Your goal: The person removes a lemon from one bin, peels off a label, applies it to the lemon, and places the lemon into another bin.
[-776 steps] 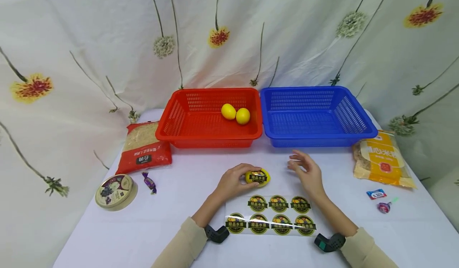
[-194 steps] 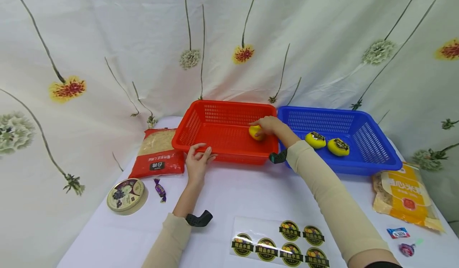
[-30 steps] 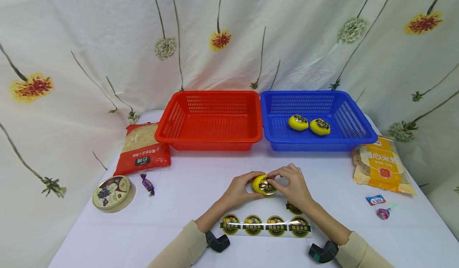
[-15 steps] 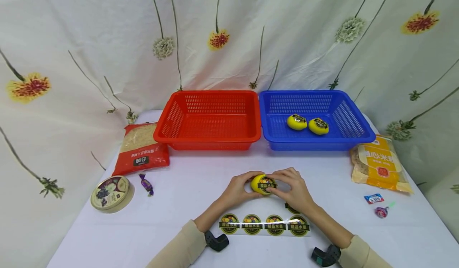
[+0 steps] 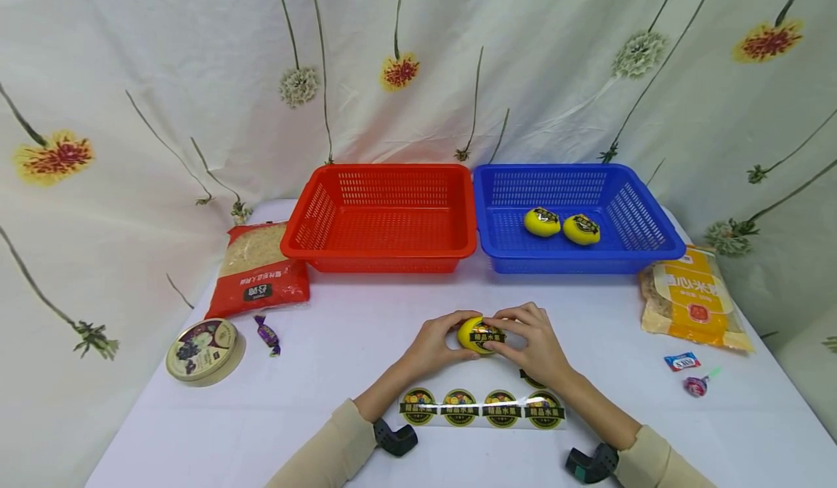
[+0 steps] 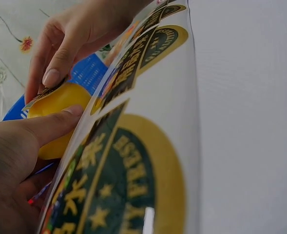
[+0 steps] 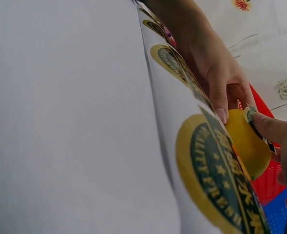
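Observation:
My left hand grips a yellow lemon above the white table, thumb below and fingers on top. On the lemon's right side lies a round black-and-gold sticker. The right hand holds this sticker against the fruit between thumb and fingertips. In the right wrist view, part of the sticker's edge stands off the lemon's skin. Just below both hands is a clear sheet of matching stickers, with one sticker partly hidden by the right hand.
Behind stand a red basket with nothing in it and a blue basket with two stickered lemons. Left are a red grain bag, a round tin and a purple candy. Right are a yellow bag, a small candy and a lollipop.
Earlier, the right hand took the last lemon from the red basket. Over the last second, its thumb has shifted down across the sticker; the left hand stays on the lemon.

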A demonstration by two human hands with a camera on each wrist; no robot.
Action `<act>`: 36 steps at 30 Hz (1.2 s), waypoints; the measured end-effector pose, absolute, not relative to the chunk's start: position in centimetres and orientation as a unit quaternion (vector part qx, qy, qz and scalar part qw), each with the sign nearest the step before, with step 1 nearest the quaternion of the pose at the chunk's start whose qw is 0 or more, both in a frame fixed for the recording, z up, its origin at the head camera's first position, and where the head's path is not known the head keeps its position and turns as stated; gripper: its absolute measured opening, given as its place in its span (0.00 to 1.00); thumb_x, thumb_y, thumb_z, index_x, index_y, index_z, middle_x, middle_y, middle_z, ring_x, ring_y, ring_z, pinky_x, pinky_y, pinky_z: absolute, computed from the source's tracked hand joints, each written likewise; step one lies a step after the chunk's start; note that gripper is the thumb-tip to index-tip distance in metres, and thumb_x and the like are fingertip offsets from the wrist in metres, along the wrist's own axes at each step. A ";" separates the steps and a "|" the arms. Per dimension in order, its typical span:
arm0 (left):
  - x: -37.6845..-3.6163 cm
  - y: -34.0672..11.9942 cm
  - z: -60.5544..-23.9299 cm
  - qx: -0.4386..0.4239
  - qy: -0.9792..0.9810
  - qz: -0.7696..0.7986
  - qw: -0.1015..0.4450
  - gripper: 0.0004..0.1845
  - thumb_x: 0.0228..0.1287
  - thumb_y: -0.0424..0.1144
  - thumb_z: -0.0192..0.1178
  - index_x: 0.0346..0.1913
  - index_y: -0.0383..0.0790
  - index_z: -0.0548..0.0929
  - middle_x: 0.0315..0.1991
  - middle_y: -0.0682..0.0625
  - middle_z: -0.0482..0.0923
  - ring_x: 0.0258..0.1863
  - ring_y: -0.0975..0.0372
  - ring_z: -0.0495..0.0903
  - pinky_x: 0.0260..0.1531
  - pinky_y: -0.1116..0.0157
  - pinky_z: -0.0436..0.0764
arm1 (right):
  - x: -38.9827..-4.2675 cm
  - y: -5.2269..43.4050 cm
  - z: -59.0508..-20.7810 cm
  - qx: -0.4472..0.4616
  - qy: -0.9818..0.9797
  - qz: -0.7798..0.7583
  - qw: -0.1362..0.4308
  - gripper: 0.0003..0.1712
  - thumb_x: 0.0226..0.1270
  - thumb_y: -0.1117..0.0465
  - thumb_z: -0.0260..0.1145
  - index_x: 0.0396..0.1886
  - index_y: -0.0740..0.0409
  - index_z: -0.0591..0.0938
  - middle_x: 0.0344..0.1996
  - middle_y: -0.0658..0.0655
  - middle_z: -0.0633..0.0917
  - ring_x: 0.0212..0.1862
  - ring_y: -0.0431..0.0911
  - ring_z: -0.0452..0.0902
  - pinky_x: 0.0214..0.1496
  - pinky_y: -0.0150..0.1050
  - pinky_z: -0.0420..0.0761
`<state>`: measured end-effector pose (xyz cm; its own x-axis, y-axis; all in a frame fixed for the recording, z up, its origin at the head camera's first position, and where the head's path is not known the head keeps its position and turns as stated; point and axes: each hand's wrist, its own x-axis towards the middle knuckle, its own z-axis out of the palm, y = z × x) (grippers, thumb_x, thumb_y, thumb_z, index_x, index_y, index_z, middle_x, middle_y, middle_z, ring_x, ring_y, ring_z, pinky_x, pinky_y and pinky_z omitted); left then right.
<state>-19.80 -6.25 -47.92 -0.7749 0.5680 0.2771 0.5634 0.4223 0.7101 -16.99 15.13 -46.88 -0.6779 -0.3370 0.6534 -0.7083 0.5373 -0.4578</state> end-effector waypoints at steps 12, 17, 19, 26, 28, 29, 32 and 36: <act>-19.8 -6.2 -47.9 0.335 0.841 0.425 0.005 0.33 0.47 0.40 0.72 0.59 0.48 0.73 0.55 0.56 0.75 0.55 0.64 0.72 0.57 0.66 0.69 | -17.2 15.3 -46.8 0.333 -0.836 0.335 0.279 0.21 0.45 0.53 0.75 0.42 0.53 0.86 0.39 0.49 0.82 0.38 0.43 0.67 0.40 0.40 0.62; -19.8 -6.3 -47.9 0.337 0.839 0.427 0.003 0.33 0.47 0.40 0.72 0.59 0.47 0.73 0.55 0.55 0.75 0.55 0.64 0.73 0.56 0.66 0.69 | -17.4 15.3 -46.9 0.345 -0.834 0.327 0.281 0.24 0.43 0.52 0.76 0.43 0.52 0.85 0.40 0.49 0.82 0.39 0.43 0.68 0.39 0.39 0.63; -19.8 -6.3 -47.9 0.338 0.838 0.428 0.003 0.33 0.47 0.41 0.72 0.60 0.47 0.73 0.55 0.55 0.75 0.55 0.64 0.73 0.56 0.66 0.70 | -17.5 15.3 -46.9 0.349 -0.834 0.326 0.278 0.25 0.42 0.52 0.76 0.44 0.52 0.85 0.40 0.49 0.82 0.39 0.43 0.69 0.39 0.39 0.63; -19.9 -6.4 -48.1 0.336 0.838 0.430 0.004 0.33 0.48 0.41 0.72 0.60 0.47 0.73 0.55 0.55 0.75 0.55 0.64 0.73 0.56 0.67 0.70 | -17.6 15.3 -46.7 0.357 -0.837 0.321 0.262 0.26 0.43 0.52 0.77 0.45 0.54 0.84 0.41 0.51 0.81 0.40 0.44 0.71 0.39 0.39 0.67; -19.9 -6.4 -48.1 0.337 0.837 0.431 0.005 0.33 0.48 0.41 0.72 0.60 0.47 0.73 0.55 0.55 0.75 0.54 0.64 0.73 0.56 0.68 0.70 | -17.6 15.4 -46.7 0.357 -0.839 0.319 0.259 0.27 0.43 0.52 0.77 0.46 0.53 0.84 0.42 0.51 0.81 0.40 0.43 0.71 0.38 0.39 0.67; -19.9 -6.4 -48.1 0.337 0.836 0.432 0.006 0.33 0.48 0.41 0.72 0.60 0.47 0.73 0.55 0.55 0.75 0.54 0.64 0.73 0.55 0.68 0.70 | -17.6 15.4 -46.7 0.358 -0.839 0.317 0.259 0.27 0.43 0.51 0.77 0.46 0.53 0.84 0.42 0.51 0.81 0.40 0.43 0.71 0.38 0.39 0.67; -19.9 -6.4 -48.1 0.339 0.835 0.434 0.005 0.32 0.48 0.41 0.71 0.59 0.47 0.73 0.55 0.55 0.75 0.54 0.65 0.73 0.55 0.68 0.70 | -17.6 15.4 -46.8 0.357 -0.841 0.314 0.257 0.28 0.42 0.50 0.77 0.47 0.53 0.84 0.42 0.51 0.81 0.41 0.43 0.71 0.38 0.39 0.67; -19.9 -6.4 -48.1 0.339 0.834 0.436 0.005 0.32 0.48 0.41 0.71 0.59 0.47 0.73 0.55 0.55 0.75 0.54 0.65 0.73 0.56 0.68 0.70 | -17.7 15.5 -47.0 0.355 -0.842 0.318 0.254 0.28 0.43 0.50 0.76 0.47 0.53 0.83 0.42 0.50 0.80 0.41 0.43 0.71 0.39 0.39 0.68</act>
<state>-19.89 -6.36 -48.09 -0.7696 0.5700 0.2877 0.5617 0.3903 0.7295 -17.68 15.45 -47.02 -0.6200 -0.4360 0.6524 -0.7583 0.5467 -0.3553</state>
